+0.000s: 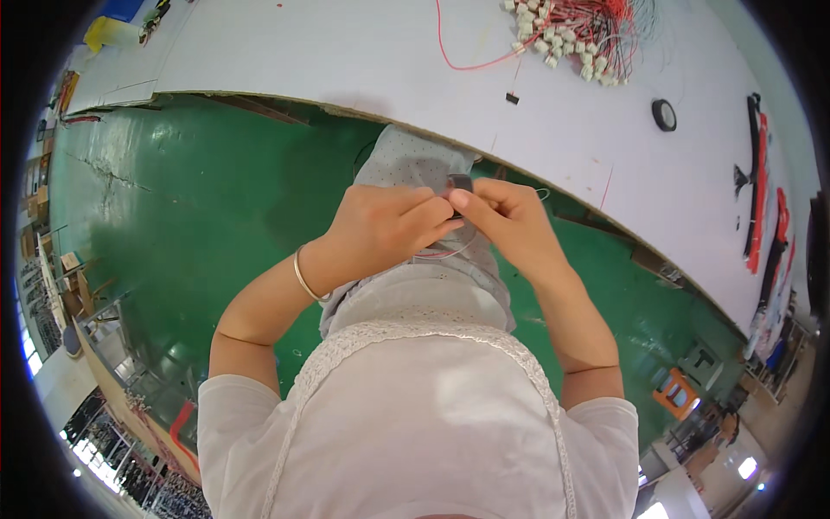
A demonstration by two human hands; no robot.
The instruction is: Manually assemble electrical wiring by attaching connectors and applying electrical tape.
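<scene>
My left hand [393, 223] is closed, its curled fingers meeting my right hand above my lap; what its fingertips pinch is hidden. My right hand [512, 218] is closed too, thumb and fingers gripping a small black object [460, 182] that looks like a roll of tape standing on edge. Thin reddish and white wire [445, 255] shows just below my left hand, and a pale wire loop [543, 195] sticks out beyond my right hand's knuckles.
A white table [363, 52] runs ahead of me, its bare edge slanting down to the right. On it lie a heap of red wires with white connectors [562, 39], a black tape roll [664, 115], a small black connector [513, 99] and red and black tubing [758, 190].
</scene>
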